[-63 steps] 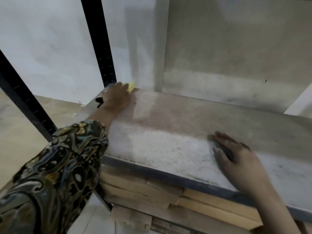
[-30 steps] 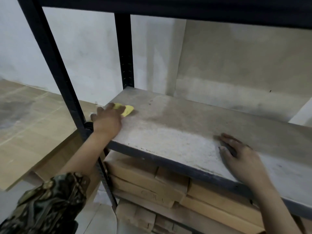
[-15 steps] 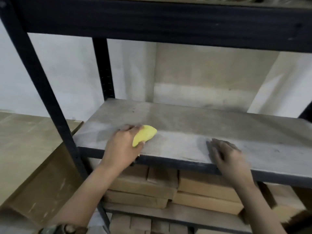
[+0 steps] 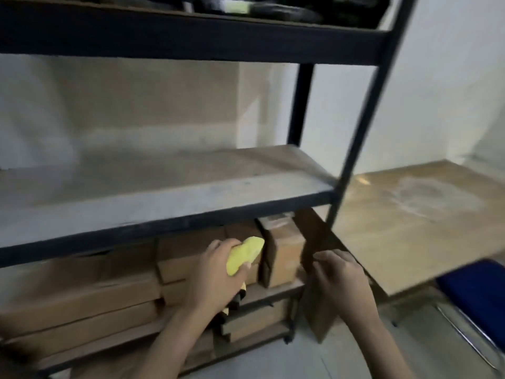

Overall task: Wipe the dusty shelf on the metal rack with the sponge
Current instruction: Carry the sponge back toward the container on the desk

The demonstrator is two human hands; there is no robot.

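Observation:
The dusty grey shelf (image 4: 164, 198) of the black metal rack (image 4: 352, 149) spans the middle of the view, bare of objects. My left hand (image 4: 216, 274) is below and in front of the shelf's front edge, gripping a yellow sponge (image 4: 244, 257) that sticks out between thumb and fingers. My right hand (image 4: 341, 280) hangs beside it to the right, off the shelf, fingers loosely curled and holding nothing.
Cardboard boxes (image 4: 281, 253) are stacked on the lower shelves behind my hands. A wooden board (image 4: 410, 220) lies to the right of the rack, with a blue seat (image 4: 481, 294) beneath its corner. Dark items sit on the top shelf (image 4: 273, 12).
Both hands have come off the shelf and dropped below its front edge, the left still holding the sponge. The view has swung to the right end of the rack.

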